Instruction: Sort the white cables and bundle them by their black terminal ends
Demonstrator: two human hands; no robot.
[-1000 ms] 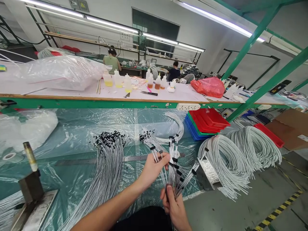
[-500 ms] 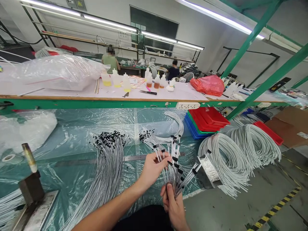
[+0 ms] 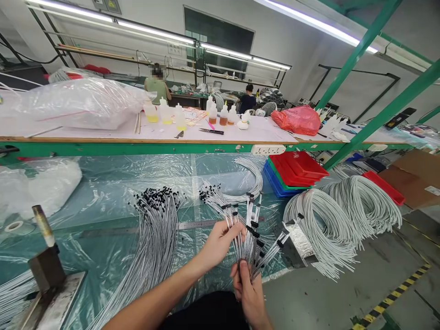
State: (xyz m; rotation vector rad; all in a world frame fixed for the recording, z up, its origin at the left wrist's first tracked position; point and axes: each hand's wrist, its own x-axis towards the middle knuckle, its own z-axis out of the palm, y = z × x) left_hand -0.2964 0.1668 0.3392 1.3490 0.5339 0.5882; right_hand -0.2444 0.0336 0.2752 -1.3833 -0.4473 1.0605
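Note:
My right hand [image 3: 248,288] is closed round the lower part of a bundle of thin grey cables [image 3: 245,250], whose ends carry black connectors [image 3: 252,231] and fan out upward. Above it, my left hand [image 3: 220,240] pinches a few cables on the bundle's left side, just below their connectors; the fingertips are partly hidden. To the left on the bench lies a large pile of similar cables [image 3: 154,243] with black ends [image 3: 158,199]. Behind my hands is a smaller cable bunch [image 3: 215,195], and a steel ruler [image 3: 195,224] lies flat between the piles.
At right, coiled grey cables [image 3: 319,229] lie near stacked red, green and blue trays [image 3: 292,172]. A metal block fixture [image 3: 46,270] stands at front left. A shelf edge [image 3: 137,147] crosses behind, bearing bottles [image 3: 180,118] and a plastic bag [image 3: 85,103]. Two people sit farther back.
My left hand has shifted slightly, still pinching cables at the bundle's left side. The connector ends have tilted a little to the right. My right hand keeps its grip.

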